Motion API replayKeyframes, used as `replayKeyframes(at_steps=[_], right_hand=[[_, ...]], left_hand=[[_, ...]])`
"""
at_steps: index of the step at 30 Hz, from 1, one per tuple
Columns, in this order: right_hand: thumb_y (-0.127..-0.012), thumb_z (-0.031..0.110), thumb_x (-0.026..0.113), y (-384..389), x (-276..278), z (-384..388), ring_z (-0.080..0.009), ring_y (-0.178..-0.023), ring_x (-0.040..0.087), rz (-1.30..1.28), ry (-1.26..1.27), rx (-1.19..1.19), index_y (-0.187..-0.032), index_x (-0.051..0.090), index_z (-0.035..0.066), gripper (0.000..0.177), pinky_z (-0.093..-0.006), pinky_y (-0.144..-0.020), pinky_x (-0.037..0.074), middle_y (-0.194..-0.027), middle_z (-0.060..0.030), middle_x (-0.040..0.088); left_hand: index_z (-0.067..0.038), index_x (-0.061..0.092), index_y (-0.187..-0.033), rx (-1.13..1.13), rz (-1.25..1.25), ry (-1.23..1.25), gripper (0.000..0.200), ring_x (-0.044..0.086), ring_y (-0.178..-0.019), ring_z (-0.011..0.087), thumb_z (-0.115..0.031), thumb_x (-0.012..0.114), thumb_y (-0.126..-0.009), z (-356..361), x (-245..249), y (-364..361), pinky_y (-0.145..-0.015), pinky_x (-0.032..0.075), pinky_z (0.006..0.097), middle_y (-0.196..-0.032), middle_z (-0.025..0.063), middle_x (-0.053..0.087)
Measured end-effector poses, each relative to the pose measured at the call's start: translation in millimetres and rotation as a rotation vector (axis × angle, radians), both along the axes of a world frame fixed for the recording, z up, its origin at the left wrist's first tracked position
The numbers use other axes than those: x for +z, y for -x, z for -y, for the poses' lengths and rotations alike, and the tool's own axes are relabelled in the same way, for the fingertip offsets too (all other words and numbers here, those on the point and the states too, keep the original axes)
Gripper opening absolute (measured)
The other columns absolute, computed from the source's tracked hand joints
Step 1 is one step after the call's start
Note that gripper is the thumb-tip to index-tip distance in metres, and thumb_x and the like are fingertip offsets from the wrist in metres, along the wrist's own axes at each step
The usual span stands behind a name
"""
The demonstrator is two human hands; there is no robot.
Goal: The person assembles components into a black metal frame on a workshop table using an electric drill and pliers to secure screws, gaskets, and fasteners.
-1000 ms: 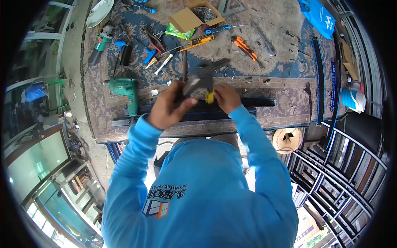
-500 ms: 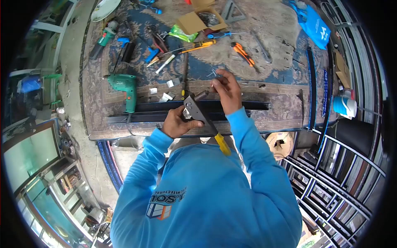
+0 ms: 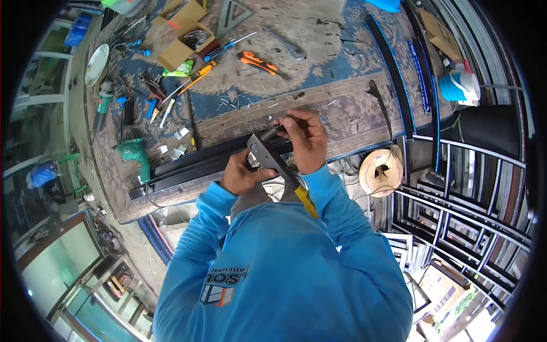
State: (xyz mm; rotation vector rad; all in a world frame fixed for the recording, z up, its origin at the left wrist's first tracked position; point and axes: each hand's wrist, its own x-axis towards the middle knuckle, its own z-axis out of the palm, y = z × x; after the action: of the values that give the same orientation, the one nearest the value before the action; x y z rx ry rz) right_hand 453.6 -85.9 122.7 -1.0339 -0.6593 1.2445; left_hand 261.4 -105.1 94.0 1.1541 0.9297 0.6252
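My left hand (image 3: 242, 174) is wrapped round a hand riveter (image 3: 272, 158), which has a grey metal body and a yellow-sleeved handle. The riveter slants, its nose pointing up and right and the handle hanging down towards my shirt. At the nose tip, my right hand (image 3: 309, 141) is closed in a pinch on a small rivet, mostly hidden by the fingers. Several loose rivets (image 3: 231, 103) lie on the table beyond my hands. Black metal profiles (image 3: 196, 166) lie along the near table edge, left of the riveter.
A green drill (image 3: 134, 155) lies at the left of the carpeted table (image 3: 342, 105). Further back are an orange cutter (image 3: 259, 61), a cardboard box (image 3: 185, 47) and a metal square (image 3: 231, 17). Long black profiles (image 3: 393, 74) lie at right, near a blue-and-white jug (image 3: 456, 86).
My right hand has come down to the riveter's nose with the rivet. My left hand still holds the tool. The view has turned, so the table appears tilted and shifted left.
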Motion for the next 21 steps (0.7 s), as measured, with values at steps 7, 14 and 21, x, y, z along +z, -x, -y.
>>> replayKeyframes(at_steps=[7,14,21], right_hand=[[-0.097,0.007,0.066,-50.8,-50.4,38.4,-0.0104,-0.1,0.062,0.139,-0.03,-0.011,-0.114,0.064,0.003,0.018,-0.0247,-0.082,0.053,-0.114,-0.0046,0.065],[-0.087,0.013,0.073,-114.5,-170.9,61.3,-0.0197,-0.079,0.069,0.546,0.283,0.071,-0.145,0.039,0.003,0.069,-0.0342,-0.062,0.055,-0.103,-0.0118,0.068],[-0.084,0.02,0.075,-132.6,-196.1,34.3,-0.0269,-0.081,0.071,0.724,0.296,0.049,-0.128,0.057,0.002,0.051,-0.0397,-0.075,0.056,-0.092,-0.0134,0.072]], left_hand=[[0.004,0.06,-0.113,0.235,-0.001,0.129,0.045,0.067,-0.089,0.0142,-0.022,0.083,-0.085,9.3,0.5,-64.3,-0.081,0.053,0.0291,-0.092,0.0075,0.071],[0.004,0.045,-0.116,0.003,-0.688,-0.355,0.048,0.071,-0.079,0.0433,-0.025,0.073,-0.089,-27.1,-71.0,-120.2,-0.066,0.055,0.0484,-0.086,0.0273,0.07],[0.007,0.034,-0.125,-0.211,-0.894,-0.355,0.059,0.066,-0.082,0.0522,-0.028,0.067,-0.091,-40.7,-81.3,-160.1,-0.069,0.054,0.0559,-0.087,0.0339,0.067]])
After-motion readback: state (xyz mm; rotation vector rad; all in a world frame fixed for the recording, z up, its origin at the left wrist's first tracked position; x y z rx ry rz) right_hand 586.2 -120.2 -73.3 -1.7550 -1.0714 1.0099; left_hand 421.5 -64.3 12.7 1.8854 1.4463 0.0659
